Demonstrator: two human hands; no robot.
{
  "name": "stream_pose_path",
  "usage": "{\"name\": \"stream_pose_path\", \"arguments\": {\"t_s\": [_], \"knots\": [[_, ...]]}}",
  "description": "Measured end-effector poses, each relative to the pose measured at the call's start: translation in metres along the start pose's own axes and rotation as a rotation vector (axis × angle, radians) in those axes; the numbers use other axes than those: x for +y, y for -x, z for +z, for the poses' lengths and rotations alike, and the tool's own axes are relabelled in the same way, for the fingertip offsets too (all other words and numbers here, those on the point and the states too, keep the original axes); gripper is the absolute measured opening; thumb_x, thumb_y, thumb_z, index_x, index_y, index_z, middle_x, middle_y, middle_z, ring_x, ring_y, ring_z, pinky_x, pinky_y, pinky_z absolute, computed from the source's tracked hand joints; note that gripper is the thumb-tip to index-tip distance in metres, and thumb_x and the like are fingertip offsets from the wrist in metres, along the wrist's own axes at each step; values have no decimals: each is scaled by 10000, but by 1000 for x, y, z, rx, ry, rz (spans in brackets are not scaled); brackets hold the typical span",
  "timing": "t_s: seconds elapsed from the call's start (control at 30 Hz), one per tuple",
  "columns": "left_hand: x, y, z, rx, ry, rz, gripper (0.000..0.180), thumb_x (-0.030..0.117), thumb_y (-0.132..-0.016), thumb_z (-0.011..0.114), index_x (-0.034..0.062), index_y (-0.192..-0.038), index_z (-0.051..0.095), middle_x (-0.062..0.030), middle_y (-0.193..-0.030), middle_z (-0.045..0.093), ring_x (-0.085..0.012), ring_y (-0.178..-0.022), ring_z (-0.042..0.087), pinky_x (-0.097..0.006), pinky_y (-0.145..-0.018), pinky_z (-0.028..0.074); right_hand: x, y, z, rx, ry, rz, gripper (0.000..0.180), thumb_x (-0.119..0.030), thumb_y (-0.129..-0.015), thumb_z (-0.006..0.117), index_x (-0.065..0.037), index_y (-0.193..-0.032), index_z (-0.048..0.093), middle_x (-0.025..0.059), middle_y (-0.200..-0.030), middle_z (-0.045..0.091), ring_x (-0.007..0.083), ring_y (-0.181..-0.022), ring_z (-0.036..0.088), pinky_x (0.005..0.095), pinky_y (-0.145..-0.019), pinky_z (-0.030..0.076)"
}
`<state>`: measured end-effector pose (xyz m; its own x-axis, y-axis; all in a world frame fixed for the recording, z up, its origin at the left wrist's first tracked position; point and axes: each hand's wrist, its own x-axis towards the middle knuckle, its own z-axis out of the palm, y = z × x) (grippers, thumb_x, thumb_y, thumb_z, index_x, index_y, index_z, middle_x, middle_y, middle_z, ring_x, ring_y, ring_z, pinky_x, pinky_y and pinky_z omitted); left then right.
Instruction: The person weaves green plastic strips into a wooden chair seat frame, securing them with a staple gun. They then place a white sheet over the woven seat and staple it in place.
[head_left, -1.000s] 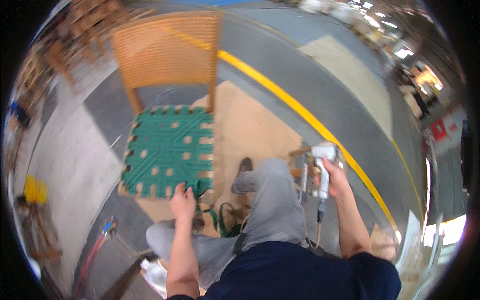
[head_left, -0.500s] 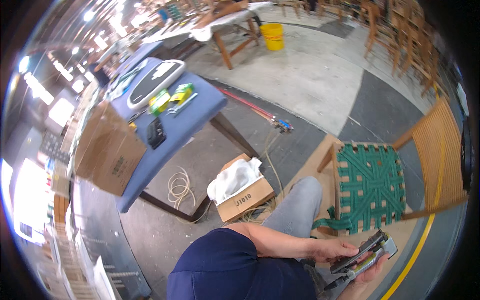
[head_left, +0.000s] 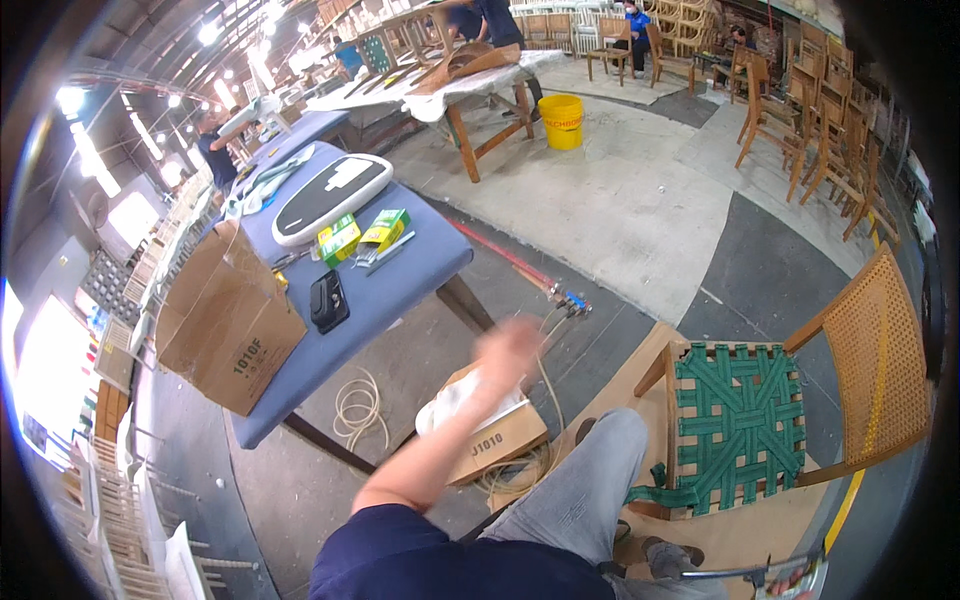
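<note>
1. Head view, work: the chair (head_left: 880, 360) stands at the person's right, green straps (head_left: 750, 425) woven across its seat; a loose strap end (head_left: 660, 496) lies at the lower-left corner; the step seems a pause in strapping.
2. Hands: left hand (head_left: 510, 352) blurred, outstretched by the box (head_left: 512, 440), finger spread and contents impossible to tell; right hand (head_left: 792, 580), partly cut off, has fingers wrapped around a metal tool (head_left: 735, 573); the next move likely calls for keeping that hold secure.
3. Writing: dark print marks box and carton (head_left: 235, 315); lettering marks the yellow bucket (head_left: 562, 125).

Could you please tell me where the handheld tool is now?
In the head view, the handheld tool is at the lower right edge, in the right hand, below the green-webbed chair.
</note>
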<state>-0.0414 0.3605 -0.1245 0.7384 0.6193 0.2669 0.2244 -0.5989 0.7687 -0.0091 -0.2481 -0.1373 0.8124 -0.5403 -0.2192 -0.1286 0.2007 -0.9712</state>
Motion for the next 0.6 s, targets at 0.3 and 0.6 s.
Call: {"name": "stream_pose_path", "arguments": {"t_s": [0.3, 0.6], "knots": [[-68, -97, -219, 441, -822, -602, 610, 345, -887, 755, 23, -1356, 536, -226, -1337, 590, -418, -1274, 552, -497, -1051, 479, 12, 4, -11, 27, 118, 52, 673, -653, -1018, 457, -75, -1352, 543, 35, -857, 643, 97, -583, 523, 233, -456, 418], [-88, -118, -227, 207, -861, -535, 422, 355, -895, 732, 6, -1133, 720, -184, -1217, 710, -386, -1104, 685, -492, -954, 554, 13, 8, -20, 12, 99, 41, 662, -648, -1020, 457, -79, -1349, 543, 34, -865, 645, 95, -579, 522, 227, -454, 417]]}}
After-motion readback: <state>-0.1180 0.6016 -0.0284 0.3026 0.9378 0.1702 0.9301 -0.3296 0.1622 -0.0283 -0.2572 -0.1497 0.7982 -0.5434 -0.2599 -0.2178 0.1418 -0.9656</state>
